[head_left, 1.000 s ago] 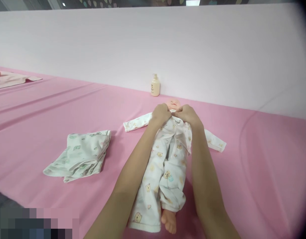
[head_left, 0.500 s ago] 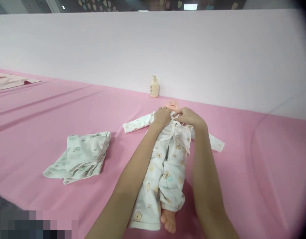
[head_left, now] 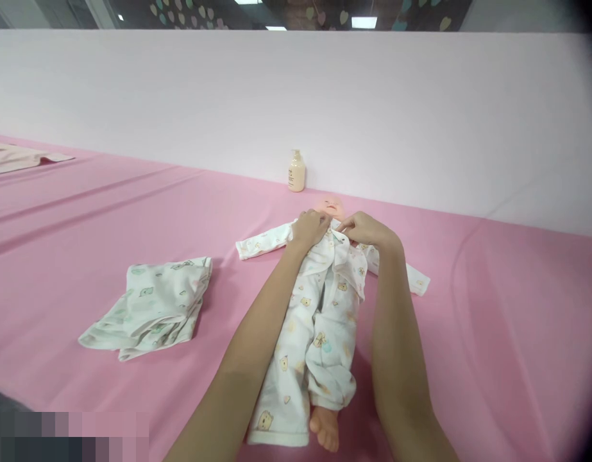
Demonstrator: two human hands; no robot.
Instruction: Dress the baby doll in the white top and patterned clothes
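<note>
A baby doll (head_left: 331, 207) lies on its back, head toward the wall, in a white bear-print shirt (head_left: 357, 264) and matching trousers (head_left: 287, 378). One bare foot (head_left: 326, 428) sticks out of the right-hand trouser leg; the other leg's cuff hides the second foot. At the collar, my left hand (head_left: 311, 228) is closed, its curled fingers at the shirt just below the chin. My right hand (head_left: 365, 229) pinches the shirt's front edge beside it, fingertips partly hidden. Both sleeves stretch out sideways. The shirt's lower front hangs apart on the right.
A folded printed cloth (head_left: 165, 301) lies to the left on the pink sheet (head_left: 132, 212). Against the white wall (head_left: 396, 115) stands a cream pump bottle (head_left: 296, 172). A pale pink cloth (head_left: 21, 158) lies at far left.
The view has tilted slightly. My right fingers have shifted at the collar edge, and the shirt's upper front flap is lifted a little. My left hand remains by the collar.
</note>
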